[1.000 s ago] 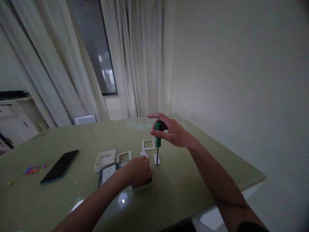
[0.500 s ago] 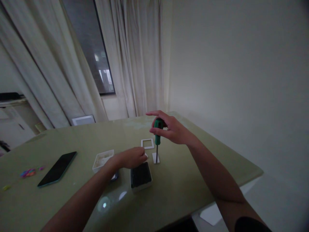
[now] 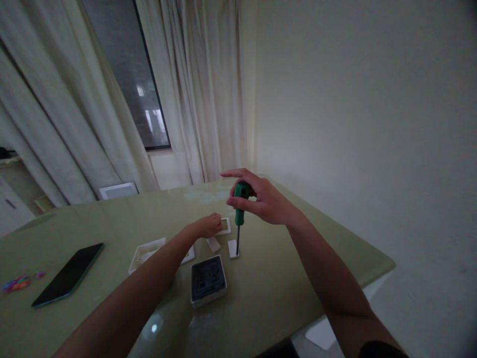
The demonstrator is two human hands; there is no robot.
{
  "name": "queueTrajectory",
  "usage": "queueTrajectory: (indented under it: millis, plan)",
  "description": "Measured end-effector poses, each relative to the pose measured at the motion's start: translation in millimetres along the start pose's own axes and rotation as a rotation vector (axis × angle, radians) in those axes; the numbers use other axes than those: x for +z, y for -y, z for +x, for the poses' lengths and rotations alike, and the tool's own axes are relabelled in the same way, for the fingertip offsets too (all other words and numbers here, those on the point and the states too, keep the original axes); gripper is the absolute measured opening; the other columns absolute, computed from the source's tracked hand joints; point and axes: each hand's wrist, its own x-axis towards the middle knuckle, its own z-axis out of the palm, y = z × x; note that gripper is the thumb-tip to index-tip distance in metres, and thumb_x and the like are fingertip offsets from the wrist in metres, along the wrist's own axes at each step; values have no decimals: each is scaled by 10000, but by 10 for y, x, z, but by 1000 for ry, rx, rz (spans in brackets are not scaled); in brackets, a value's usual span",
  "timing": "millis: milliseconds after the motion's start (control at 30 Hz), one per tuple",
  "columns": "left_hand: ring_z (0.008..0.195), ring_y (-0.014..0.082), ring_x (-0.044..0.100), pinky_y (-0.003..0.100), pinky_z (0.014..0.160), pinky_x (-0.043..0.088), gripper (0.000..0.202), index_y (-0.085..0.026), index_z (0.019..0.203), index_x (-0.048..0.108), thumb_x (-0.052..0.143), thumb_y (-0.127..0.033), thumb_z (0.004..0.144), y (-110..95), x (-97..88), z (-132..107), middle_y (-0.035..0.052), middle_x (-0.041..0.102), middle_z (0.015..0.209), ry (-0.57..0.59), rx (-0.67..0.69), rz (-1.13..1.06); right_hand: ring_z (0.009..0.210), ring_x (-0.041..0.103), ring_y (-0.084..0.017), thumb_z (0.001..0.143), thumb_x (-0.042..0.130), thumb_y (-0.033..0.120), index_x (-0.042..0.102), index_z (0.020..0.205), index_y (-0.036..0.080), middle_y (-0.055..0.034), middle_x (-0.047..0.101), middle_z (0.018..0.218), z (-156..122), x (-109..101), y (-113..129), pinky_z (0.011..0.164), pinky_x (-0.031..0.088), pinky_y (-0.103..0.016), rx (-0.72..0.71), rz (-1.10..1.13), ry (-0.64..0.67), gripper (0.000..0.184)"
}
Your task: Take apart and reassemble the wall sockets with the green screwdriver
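Observation:
My right hand (image 3: 263,201) is wrapped round the green handle of a screwdriver (image 3: 239,211), held upright with its tip on a small white square piece (image 3: 233,248). My left hand (image 3: 208,226) reaches forward with fingers curled over a white square frame (image 3: 225,226); whether it grips the frame I cannot make out. Another small white piece (image 3: 213,243) lies just below that hand. A dark square box with a white rim (image 3: 207,280) sits nearer to me on the table.
A greenish glass table (image 3: 279,283) has its right corner close by. On the left lie a black phone (image 3: 67,275), coloured bits (image 3: 17,284) and a white tray (image 3: 143,253). Curtains and a window stand behind.
My left hand has left the dark box and moved forward to the white frame. The right hand and screwdriver have stayed put. The view has tilted upward slightly.

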Motion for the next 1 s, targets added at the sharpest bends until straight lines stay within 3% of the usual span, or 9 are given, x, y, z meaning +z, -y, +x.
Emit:
queueTrajectory:
  millis: [167,267,333,400,500,600,700,1000]
  plan:
    - [1043,290,718,468,974,578,192,-137,1097,714,563,-254,1084,-1,-141,-338,134,738,1106,-102,-108,-14,749,620,-114,984,752,405,551,1499,234,19,680,923,-18,-49,-28,710,483,-253,-7,3,-32,579]
    - [1122,296,694,448,1024,545,318,-156,1192,672,384,-269,1116,-212,-172,-807,150,725,1185,-221,-123,-71,723,610,-109,980,755,411,562,1481,221,20,676,904,31,-15,6,684,474,-246,-23,-1,-58,570]
    - [1144,271,697,409,1017,557,369,-197,1276,638,319,-321,1138,-384,-82,-1176,119,727,1231,-256,-127,-129,717,606,-109,980,752,415,595,1437,210,23,669,879,106,68,57,679,467,-244,-45,-22,-68,525]
    - [1272,297,648,449,1102,517,368,-244,1389,594,433,-436,1120,-519,78,-1505,108,685,1379,-246,-106,-262,717,601,-110,982,744,415,633,1377,203,21,671,875,204,210,118,686,463,-244,-83,-41,-51,462]
    - [1389,360,570,514,1171,468,612,-278,1510,511,685,-552,992,-614,312,-1796,123,601,1523,-188,-107,-331,729,601,-114,988,731,410,654,1336,201,15,688,896,344,501,180,728,472,-249,-153,-40,36,413]
    - [1366,388,581,537,1170,465,746,-272,1503,508,829,-497,868,-634,400,-1836,136,614,1491,-185,-116,-340,767,613,-128,994,725,420,676,1301,188,4,697,913,412,792,165,779,476,-262,-195,-26,142,388]
    - [1274,379,639,529,1120,505,711,-268,1453,543,848,-450,836,-658,372,-1781,124,669,1382,-207,-120,-352,823,628,-145,1000,725,403,695,1268,166,-26,716,975,404,965,79,817,471,-276,-200,-33,228,359]
    - [1279,426,653,596,1122,503,792,-220,1476,520,840,-510,812,-714,333,-1760,181,676,1387,-210,-175,-342,747,595,-143,980,744,393,702,1242,171,17,670,824,370,1004,-164,759,455,-264,-68,37,210,346]
